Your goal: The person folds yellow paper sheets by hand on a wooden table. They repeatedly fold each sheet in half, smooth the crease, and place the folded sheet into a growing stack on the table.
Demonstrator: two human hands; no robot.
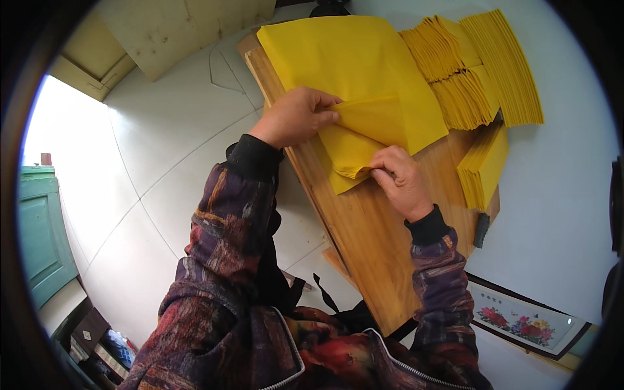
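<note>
Wooden table (383,260), folded yellow stacks (465,84) alongside.

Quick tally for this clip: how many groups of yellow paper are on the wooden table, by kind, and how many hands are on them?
Large flat stack of yellow sheets: 1
Folded yellow stack under the hands: 1
Fanned piles of folded yellow paper: about 4; their borders overlap
Left hand and right hand: 2
Total: about 8

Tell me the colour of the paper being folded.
Bright yellow; the folded paper shows best in the head view, held between both hands.
</note>
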